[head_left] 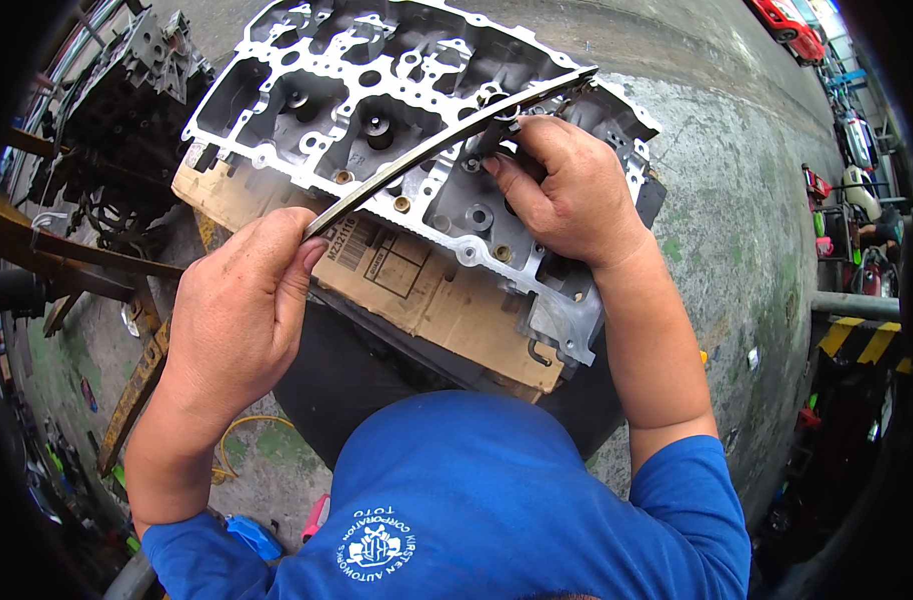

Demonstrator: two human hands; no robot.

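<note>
- Bar (417, 160), long and narrow, slants over the casting (407, 115) in the upper middle of the frame; your left hand (239, 300) pinches its lower-left end.
- Your right hand (577, 195) bends in near the bar's upper-right part, fingers curled; whether it clasps the bar, I cannot tell.
- Uneven pressure from your hands could tip or twist the bar and scratch the casting's flat faces.
- A slack pinch on your left could let it drop into the open pockets.
- If you lean hard, the cardboard (417, 290) underneath might slip or crush.
- The casting looks like pale metal: bright flat rims, dull grey pockets, round bores. The bar is darker and slim; the cardboard, matt, brown and smudged.
</note>
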